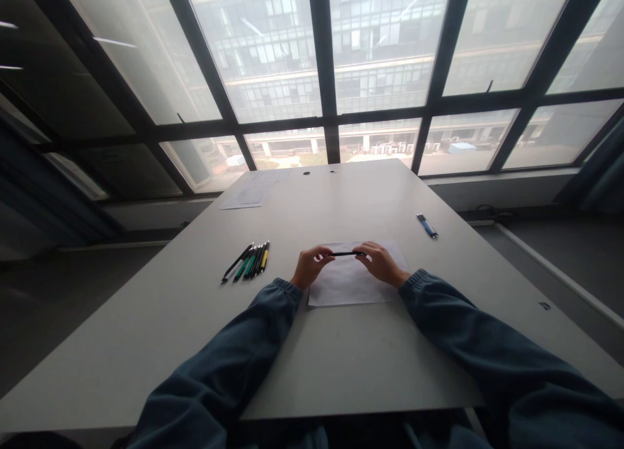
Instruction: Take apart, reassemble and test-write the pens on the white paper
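Observation:
A slim black pen (344,254) is held level between my two hands, above a white sheet of paper (351,288). My left hand (311,266) pinches its left end between thumb and fingers. At the other end, my right hand (379,262) grips the pen the same way. Both ends are partly covered by my fingertips. To the left of my left hand lies a group of several pens (248,262), with black, green, white and yellow parts. Farther off to the right, a blue pen-like pair (428,225) rests on the table.
The white table (146,345) reaches toward the large windows (273,52). Printed sheets (248,192) lie at its far left corner. Two small dark spots show near the far edge. A small dark mark (545,305) sits near the right edge.

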The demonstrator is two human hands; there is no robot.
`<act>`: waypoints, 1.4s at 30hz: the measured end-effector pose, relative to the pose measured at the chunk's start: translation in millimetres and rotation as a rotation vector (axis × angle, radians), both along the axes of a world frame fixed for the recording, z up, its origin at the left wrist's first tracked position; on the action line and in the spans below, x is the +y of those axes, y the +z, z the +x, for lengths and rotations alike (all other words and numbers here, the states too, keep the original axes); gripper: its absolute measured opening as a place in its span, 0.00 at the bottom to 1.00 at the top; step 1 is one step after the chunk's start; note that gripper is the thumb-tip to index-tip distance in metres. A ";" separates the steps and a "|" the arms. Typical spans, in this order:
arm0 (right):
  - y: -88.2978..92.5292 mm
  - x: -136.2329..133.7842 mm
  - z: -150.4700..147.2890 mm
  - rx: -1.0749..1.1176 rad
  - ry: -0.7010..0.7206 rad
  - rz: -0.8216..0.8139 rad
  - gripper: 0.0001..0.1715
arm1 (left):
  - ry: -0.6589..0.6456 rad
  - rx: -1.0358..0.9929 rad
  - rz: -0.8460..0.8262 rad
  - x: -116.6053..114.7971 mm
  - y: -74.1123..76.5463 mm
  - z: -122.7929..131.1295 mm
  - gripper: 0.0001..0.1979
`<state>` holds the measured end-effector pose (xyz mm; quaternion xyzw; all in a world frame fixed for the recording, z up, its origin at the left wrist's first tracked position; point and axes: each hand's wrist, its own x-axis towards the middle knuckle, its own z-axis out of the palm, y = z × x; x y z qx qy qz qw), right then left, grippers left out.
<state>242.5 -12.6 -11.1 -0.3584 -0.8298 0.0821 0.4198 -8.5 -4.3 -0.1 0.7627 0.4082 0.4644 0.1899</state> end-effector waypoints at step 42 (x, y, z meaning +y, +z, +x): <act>0.7 -2.5 -1.5 -0.044 -0.008 -0.010 0.11 | 0.012 -0.061 0.002 1.4 2.4 0.3 0.18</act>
